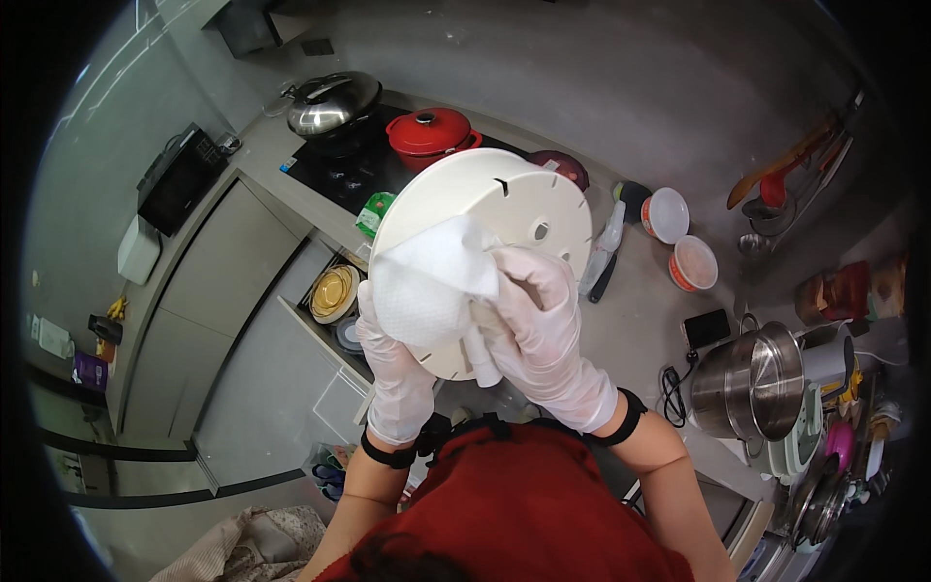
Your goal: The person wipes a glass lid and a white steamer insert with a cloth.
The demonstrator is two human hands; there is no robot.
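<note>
A white round plastic bin-like container (436, 193), with slots and holes in its end, is held up in front of me above the counter's front edge. Around its lower left side is my left hand (395, 371), in a translucent glove; its fingertips are partly hidden. My right hand (534, 335), gloved too, has its fingers closed on a white textured cloth or paper wipe (429, 280). The wipe lies against the container and covers part of it, and one end hangs down below my right fingers.
Behind the container, a red lidded pot (430, 134) and a lidded steel pan (334, 105) stand on the black cooktop (349, 174). Two tubs (668, 216) and a knife (604, 278) lie to the right, beyond them a steel pot (749, 385). At left, a drawer (320, 335) with bowls stands open.
</note>
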